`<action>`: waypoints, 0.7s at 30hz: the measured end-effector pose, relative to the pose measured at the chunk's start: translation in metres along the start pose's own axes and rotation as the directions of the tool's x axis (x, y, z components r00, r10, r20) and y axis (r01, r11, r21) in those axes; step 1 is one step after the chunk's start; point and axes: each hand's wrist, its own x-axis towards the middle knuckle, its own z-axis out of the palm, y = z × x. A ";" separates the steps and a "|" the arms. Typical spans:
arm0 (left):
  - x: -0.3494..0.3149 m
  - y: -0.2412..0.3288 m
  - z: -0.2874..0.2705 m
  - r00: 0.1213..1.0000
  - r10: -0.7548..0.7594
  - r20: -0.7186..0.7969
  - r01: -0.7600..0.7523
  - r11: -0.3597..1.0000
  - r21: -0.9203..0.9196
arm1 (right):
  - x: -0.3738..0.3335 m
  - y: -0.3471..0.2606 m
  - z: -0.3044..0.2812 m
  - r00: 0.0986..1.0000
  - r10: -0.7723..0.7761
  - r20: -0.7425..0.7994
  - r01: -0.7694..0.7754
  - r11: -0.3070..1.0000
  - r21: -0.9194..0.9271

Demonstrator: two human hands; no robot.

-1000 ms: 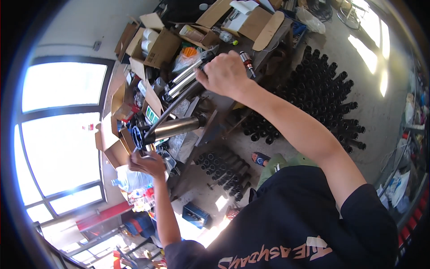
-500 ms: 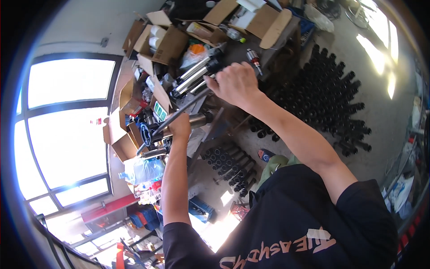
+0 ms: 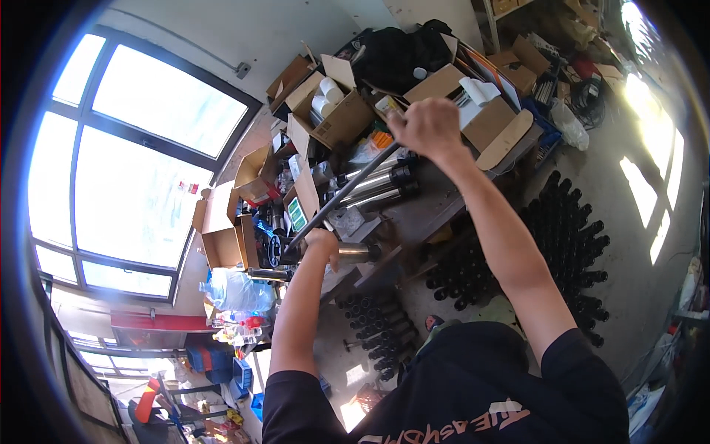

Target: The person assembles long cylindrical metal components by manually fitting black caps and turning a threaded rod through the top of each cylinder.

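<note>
My right hand (image 3: pixel 431 127) is closed around the upper end of a long dark bar (image 3: pixel 347 189), which slants down to the left. The bar's lower end meets a dark ring-like fitting (image 3: pixel 279 250) on the workbench. My left hand (image 3: pixel 322 243) curls over a shiny metal cylinder (image 3: pixel 358 254) beside that fitting; its fingertips are partly hidden. More silver cylinders with black ends (image 3: pixel 384 183) lie on the bench to the right of the bar. A shorter dark-and-silver tube (image 3: pixel 269 274) lies just left of my left forearm.
Open cardboard boxes (image 3: pixel 342 122) crowd the back of the bench (image 3: pixel 436 211). A clear plastic jug (image 3: pixel 240 290) stands at its left end. Many black tubes (image 3: pixel 551 251) are stacked on the floor at right, with a smaller stack (image 3: pixel 373 325) below the bench.
My right hand has swung the bar's upper end up and away to the right. My left hand stays at the cylinder. The whole view has shifted, showing more of the back.
</note>
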 end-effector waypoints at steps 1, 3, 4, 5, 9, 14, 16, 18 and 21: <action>-0.005 -0.008 0.000 1.000 0.014 0.003 -0.014 0.998 -0.057 | 0.013 0.026 -0.007 0.999 0.025 -0.042 -0.025 1.000 -0.014; -0.002 -0.021 0.018 0.994 0.088 0.061 -0.080 0.989 -0.123 | 0.018 0.093 -0.023 0.990 0.078 -0.115 -0.080 0.997 -0.009; -0.028 -0.013 0.012 0.991 0.075 -0.114 -0.094 0.980 -0.175 | 0.005 0.146 -0.026 0.991 0.113 -0.066 -0.120 0.986 -0.113; -0.049 -0.009 0.022 0.989 0.039 -0.139 -0.066 0.979 -0.194 | -0.024 0.181 -0.028 0.988 0.072 -0.138 -0.086 0.992 -0.094; -0.090 0.015 0.153 0.930 -0.279 -0.240 -0.068 0.512 -0.856 | -0.223 0.194 -0.029 0.960 0.078 0.270 -0.083 0.997 0.007; -0.125 0.110 0.186 0.994 -0.100 -0.035 -0.103 -0.817 -0.567 | -0.489 0.172 -0.010 0.471 0.592 0.654 -0.666 0.725 -0.177; -0.131 0.132 0.168 0.996 -0.082 0.035 -0.060 -0.907 -0.417 | -0.516 0.162 -0.016 0.284 0.658 0.697 -0.747 0.608 -0.270; -0.144 0.136 0.146 0.996 -0.052 -0.072 -0.064 -0.982 -0.177 | -0.507 0.159 -0.004 0.146 0.660 0.737 -0.738 0.569 -0.363; -0.142 0.140 0.141 0.986 -0.069 -0.149 -0.074 -0.997 -0.028 | -0.492 0.163 0.025 0.254 0.655 0.712 -0.677 0.646 -0.353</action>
